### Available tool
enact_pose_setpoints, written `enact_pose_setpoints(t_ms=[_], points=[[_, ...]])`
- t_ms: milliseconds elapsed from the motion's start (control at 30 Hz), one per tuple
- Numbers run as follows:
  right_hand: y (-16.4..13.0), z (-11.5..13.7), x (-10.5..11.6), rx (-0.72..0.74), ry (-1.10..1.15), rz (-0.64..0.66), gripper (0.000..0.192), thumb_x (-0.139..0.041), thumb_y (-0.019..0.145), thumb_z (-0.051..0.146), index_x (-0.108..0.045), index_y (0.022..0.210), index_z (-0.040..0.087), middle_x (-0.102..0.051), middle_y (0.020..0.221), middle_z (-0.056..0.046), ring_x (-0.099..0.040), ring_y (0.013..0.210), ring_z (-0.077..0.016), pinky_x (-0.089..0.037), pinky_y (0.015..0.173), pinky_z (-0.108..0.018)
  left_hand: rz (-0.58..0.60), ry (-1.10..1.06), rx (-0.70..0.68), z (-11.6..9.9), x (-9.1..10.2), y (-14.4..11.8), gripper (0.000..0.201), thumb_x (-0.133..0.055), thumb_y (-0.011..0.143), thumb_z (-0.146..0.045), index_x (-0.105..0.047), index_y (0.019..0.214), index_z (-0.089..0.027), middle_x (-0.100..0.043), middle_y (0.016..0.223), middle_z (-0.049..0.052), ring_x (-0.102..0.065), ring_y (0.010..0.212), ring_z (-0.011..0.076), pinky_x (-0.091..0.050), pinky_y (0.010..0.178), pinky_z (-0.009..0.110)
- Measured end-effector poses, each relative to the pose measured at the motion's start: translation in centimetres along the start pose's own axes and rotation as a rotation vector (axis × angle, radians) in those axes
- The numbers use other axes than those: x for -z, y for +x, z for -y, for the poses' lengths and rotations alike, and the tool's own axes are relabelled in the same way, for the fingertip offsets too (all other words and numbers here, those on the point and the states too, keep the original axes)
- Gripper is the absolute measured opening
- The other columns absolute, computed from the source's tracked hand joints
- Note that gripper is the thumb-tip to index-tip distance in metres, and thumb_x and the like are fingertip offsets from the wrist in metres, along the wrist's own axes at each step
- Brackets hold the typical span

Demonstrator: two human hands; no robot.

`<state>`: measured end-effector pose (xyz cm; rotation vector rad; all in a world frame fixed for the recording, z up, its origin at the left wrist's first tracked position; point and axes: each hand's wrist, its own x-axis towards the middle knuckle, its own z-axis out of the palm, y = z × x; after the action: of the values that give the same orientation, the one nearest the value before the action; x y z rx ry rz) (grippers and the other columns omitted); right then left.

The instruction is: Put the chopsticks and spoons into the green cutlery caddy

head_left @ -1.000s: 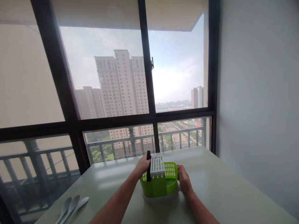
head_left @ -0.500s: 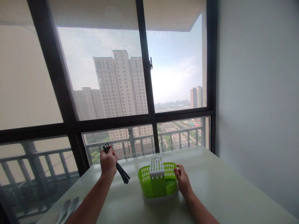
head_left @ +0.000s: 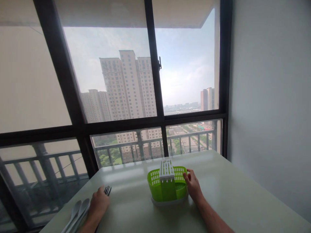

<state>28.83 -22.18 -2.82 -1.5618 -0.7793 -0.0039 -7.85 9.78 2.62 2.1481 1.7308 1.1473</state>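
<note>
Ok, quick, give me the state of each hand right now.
Left hand: closed on dark forks, low by the pale table.
Right hand: fingers resting against the green plastic slotted cutlery basket, not gripping anything.

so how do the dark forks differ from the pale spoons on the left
The dark forks are black and lie under the left hand, only their tines showing. The pale spoons are light grey, untouched, bowls in plain view nearer the table edge. Both lie flat on it.

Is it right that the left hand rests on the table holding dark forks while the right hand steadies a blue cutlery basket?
Not quite: in the head view the cutlery basket is green, not blue. The left hand does hold dark forks on the table, and the right hand steadies the basket.
</note>
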Motion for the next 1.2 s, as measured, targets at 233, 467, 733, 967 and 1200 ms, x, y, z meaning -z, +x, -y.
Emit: enact_pose_setpoints(t_ms=[233, 467, 733, 967, 1200], points=[[0.1, -0.4, 0.2, -0.006, -0.019, 0.003, 0.052, -0.049, 0.093, 0.068, -0.057, 0.117, 0.022, -0.057, 0.075, 0.003, -0.057, 0.070, -0.0199, -0.045, 0.067, -0.030, 0.019, 0.093, -0.192, 0.4, -0.3, -1.6, 0.045, -0.041, 0.088, -0.014, -0.060, 0.127, -0.008, -0.062, 0.126, 0.022, -0.061, 0.118, 0.0348, -0.049, 0.102, 0.049], [0.0, -0.4, 0.4, -0.015, -0.011, 0.008, 0.053, -0.048, 0.094, 0.068, -0.056, 0.118, 0.022, -0.059, 0.075, 0.002, -0.057, 0.068, -0.0196, -0.044, 0.065, -0.030, 0.232, -0.357, -0.465, -7.5, -2.0, -10.0, 0.046, -0.043, 0.090, -0.019, -0.054, 0.134, -0.017, -0.061, 0.132, 0.012, -0.058, 0.128, 0.0259, -0.045, 0.114, 0.049], [-0.4, 0.5, 0.6, -0.003, 0.013, -0.007, 0.050, -0.049, 0.095, 0.066, -0.056, 0.118, 0.022, -0.055, 0.071, 0.004, -0.056, 0.065, -0.0180, -0.045, 0.061, -0.028, 0.183, -0.607, -0.531, -18.0, 1.8, -20.4, 0.074, -0.059, 0.093, -0.027, -0.024, 0.158, -0.028, -0.038, 0.160, 0.011, -0.035, 0.149, 0.0287, -0.035, 0.123, 0.053], [-0.5, 0.3, -0.8, -0.073, 0.338, 0.237, 0.071, -0.051, 0.092, 0.070, -0.039, 0.145, 0.024, -0.055, 0.084, 0.002, -0.059, 0.065, -0.0160, -0.054, 0.055, -0.029, 0.053, -0.499, -0.410, -21.8, -0.1, -19.3, 0.109, -0.078, 0.081, -0.042, -0.006, 0.162, -0.028, -0.036, 0.160, 0.016, -0.034, 0.148, 0.0395, -0.028, 0.122, 0.063], [-1.1, 0.3, -1.7, -0.108, 0.332, 0.426, 0.082, -0.056, 0.090, 0.069, -0.027, 0.157, 0.032, -0.056, 0.115, -0.007, -0.068, 0.081, -0.0187, -0.059, 0.061, -0.031, -0.117, -0.350, -0.374, -19.0, -3.1, -11.0, 0.089, -0.064, 0.088, -0.036, -0.014, 0.159, -0.019, -0.045, 0.151, 0.021, -0.049, 0.138, 0.0366, -0.045, 0.110, 0.050]])
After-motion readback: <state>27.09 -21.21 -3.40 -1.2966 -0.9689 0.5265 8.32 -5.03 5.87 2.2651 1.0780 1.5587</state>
